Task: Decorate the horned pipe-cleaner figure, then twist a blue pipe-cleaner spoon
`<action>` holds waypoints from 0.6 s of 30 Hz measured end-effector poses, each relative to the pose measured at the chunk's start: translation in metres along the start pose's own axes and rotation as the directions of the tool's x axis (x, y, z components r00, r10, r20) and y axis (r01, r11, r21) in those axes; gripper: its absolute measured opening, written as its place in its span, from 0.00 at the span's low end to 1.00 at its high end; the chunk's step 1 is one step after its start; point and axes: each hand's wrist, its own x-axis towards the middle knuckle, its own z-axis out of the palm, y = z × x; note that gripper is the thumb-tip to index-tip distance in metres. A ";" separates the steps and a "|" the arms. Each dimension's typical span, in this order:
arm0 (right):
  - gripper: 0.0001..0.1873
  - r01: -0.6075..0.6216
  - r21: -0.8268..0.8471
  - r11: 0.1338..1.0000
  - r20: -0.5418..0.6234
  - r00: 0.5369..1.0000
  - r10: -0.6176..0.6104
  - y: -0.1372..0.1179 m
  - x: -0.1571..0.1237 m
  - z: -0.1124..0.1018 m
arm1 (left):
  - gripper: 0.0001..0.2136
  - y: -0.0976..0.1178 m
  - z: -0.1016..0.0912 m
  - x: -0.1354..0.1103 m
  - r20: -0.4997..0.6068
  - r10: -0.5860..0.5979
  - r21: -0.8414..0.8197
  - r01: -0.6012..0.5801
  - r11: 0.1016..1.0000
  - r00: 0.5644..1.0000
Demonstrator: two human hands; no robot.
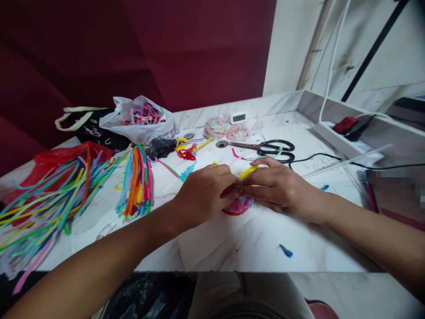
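Over the middle of the table my left hand (pixel 207 188) and my right hand (pixel 287 188) meet at a small pipe-cleaner craft piece (pixel 239 206), red, pink and purple. A fuzzy yellow pipe cleaner (pixel 249 171) shows at its top, by my right fingertips. Both hands are closed on the piece, thumbs and fingers pinched near its centre. The left fingers hide much of it, so the exact grip is hard to see. White paper (pixel 202 243) lies beneath. Just behind the right hand, black-handled scissors (pixel 279 145) rest on the table.
Loose colourful pipe cleaners (pixel 49 199) spread at left, beside a tied bundle (pixel 136 181). Behind them stand a white plastic bag (pixel 133 132) of scraps and a black bag (pixel 93 133). Clear containers (pixel 215 127), a small digital display (pixel 238 118) and a power strip (pixel 345 141) line the back.
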 end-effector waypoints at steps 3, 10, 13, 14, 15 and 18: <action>0.12 0.010 0.016 1.000 -0.018 1.000 -0.010 0.000 -0.001 0.001 | 0.03 -0.003 0.001 -0.002 -0.061 -0.018 -0.087 0.013 0.996 0.998; 0.12 0.007 0.034 0.999 -0.018 1.000 -0.006 0.001 -0.002 0.004 | 0.03 -0.017 -0.006 -0.006 -0.039 0.047 -0.294 -0.057 0.954 0.998; 0.12 -0.008 0.038 0.999 -0.004 1.000 0.008 0.001 -0.002 0.003 | 0.05 -0.020 -0.009 -0.008 -0.044 0.095 -0.296 -0.104 0.950 0.995; 0.12 -0.011 0.043 0.999 -0.001 1.000 0.011 0.001 -0.002 0.003 | 0.06 -0.020 -0.009 -0.009 -0.045 0.106 -0.290 -0.114 0.950 0.993; 0.12 -0.015 0.049 0.999 0.002 1.000 0.015 0.000 -0.002 0.003 | 0.06 -0.021 -0.009 -0.009 -0.043 0.115 -0.283 -0.122 0.951 0.992; 0.11 -0.023 0.054 0.998 0.010 1.000 0.022 0.000 -0.002 0.003 | 0.07 -0.023 -0.010 -0.013 -0.030 0.142 -0.273 -0.145 0.951 0.989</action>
